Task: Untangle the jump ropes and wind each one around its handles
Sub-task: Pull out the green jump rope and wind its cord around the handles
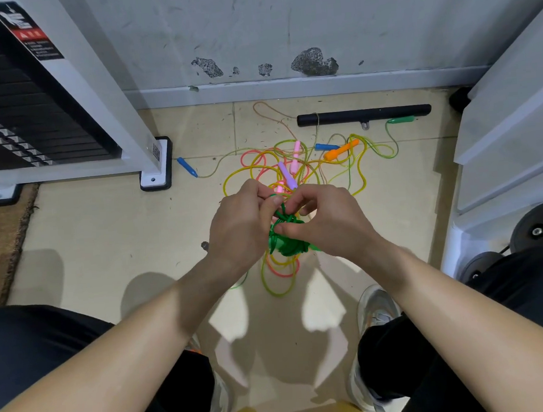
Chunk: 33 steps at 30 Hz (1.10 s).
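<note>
The green rope (287, 237) is wound into a tight, dark bunch, which the left hand (239, 228) and the right hand (330, 220) pinch above the floor. At 12 o'clock from it, thin yellow, pink and orange cords lie in a loose tangle (260, 164), with a pink handle (295, 158) and a purple handle (286, 174) in its middle. A blue handle (186, 167) lies out at 9 o'clock of the tangle, and an orange handle (340, 150) and a green handle (401, 119) lie at 2 o'clock.

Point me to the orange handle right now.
Head view, right of centre, at the far right edge of the rope tangle: the orange handle lies beside a blue handle, just in front of the black bar by the wall.
</note>
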Tool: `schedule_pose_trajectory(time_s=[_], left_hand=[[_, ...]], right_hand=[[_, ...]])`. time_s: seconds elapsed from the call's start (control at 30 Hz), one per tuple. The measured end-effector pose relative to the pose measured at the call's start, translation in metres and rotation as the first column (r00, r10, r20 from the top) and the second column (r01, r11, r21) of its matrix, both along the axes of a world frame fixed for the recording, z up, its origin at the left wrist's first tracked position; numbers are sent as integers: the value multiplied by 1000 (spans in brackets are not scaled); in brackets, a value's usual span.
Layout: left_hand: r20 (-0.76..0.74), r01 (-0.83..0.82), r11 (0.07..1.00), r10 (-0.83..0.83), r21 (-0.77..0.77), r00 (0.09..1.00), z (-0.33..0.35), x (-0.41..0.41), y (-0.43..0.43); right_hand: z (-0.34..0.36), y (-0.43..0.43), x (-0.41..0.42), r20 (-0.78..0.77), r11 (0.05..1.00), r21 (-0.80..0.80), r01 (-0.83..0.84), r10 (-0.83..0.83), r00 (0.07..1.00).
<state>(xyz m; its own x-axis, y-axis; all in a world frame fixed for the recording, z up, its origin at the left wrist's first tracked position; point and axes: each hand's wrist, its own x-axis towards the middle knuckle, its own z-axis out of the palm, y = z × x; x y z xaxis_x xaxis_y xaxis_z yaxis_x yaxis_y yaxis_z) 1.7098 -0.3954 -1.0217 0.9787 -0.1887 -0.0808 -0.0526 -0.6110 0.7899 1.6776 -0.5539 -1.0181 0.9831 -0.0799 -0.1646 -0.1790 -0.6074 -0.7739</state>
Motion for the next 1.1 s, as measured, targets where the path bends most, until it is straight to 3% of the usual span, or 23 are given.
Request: schedule_pose_trajectory(time_s=[0.23,0.37,0.5,0.67,0.93,1.1], left_hand=[[-11,49,998,-48,50,999,-4,-4,-3],[-130,8,998,-16,-68,991,-1,2,0],[-247,-58,986,18,-156,969,6,5,3],[-286,-51,985,2,-164,958,8,4,5],[-202,0,978,-44,-210,978,4,2,6],[-204,1,956,-63,-293,977,5,7,5]], right_hand=[[-9,4,-2,31,1000,2,18,-18,999],[-14,5,-4,113,1000,6,-4,4,994],[-16,3,-3,199,992,-85,-91,106,974],[-20,2,-3,268,966,-196,-167,217,939],[-21,3,-4,207,984,-126,-129,153,966],[-15,5,-4,180,997,28,-76,69,981]])
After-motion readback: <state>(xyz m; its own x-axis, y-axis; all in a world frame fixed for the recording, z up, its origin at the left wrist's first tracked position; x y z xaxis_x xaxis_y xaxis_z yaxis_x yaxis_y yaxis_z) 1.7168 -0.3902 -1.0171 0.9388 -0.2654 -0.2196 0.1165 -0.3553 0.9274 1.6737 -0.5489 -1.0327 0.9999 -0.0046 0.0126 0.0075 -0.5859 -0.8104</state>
